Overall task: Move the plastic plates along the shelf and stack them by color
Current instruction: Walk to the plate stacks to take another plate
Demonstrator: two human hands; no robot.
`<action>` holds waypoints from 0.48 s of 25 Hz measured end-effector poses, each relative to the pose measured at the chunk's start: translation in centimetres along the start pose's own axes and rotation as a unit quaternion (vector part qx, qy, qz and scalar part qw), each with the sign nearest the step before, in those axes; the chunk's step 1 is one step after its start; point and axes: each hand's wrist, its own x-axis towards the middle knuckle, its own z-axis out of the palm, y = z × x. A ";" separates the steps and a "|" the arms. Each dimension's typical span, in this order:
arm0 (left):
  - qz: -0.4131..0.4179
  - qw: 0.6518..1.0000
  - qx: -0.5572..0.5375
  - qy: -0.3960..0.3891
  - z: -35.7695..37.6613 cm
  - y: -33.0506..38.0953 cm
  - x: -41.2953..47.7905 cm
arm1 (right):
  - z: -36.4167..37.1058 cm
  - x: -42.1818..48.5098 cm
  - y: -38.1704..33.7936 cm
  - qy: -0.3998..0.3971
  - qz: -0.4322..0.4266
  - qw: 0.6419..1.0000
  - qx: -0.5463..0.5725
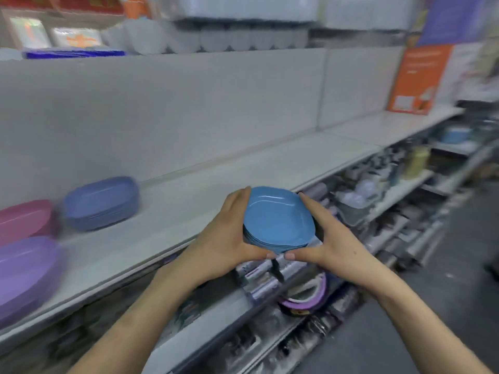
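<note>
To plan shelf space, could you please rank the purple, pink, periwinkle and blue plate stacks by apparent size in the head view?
1. Purple stack, nearest the camera.
2. Periwinkle stack and blue stack look alike.
Pink stack: cropped, so unsure.

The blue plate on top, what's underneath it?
More blue plates, their edges showing between the left hand and right hand. The stack's underside is hidden behind both hands.

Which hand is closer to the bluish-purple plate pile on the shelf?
Left. The left hand holds the blue stack on its left side, toward the bluish-purple pile; the right hand holds the right side, farther off.
</note>
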 end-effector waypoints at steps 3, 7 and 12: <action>0.084 0.992 -0.065 -0.073 3.1 2.0 1.9 | -1.8 -5.3 -0.9 0.099 0.062 0.992 -0.039; 0.190 0.954 -0.159 -0.171 8.3 5.0 2.2 | -1.6 -13.7 -3.0 0.217 0.134 0.962 -0.099; 0.273 0.889 -0.212 -0.302 16.8 9.8 -3.0 | 2.2 -26.4 -5.5 0.329 0.259 0.894 -0.160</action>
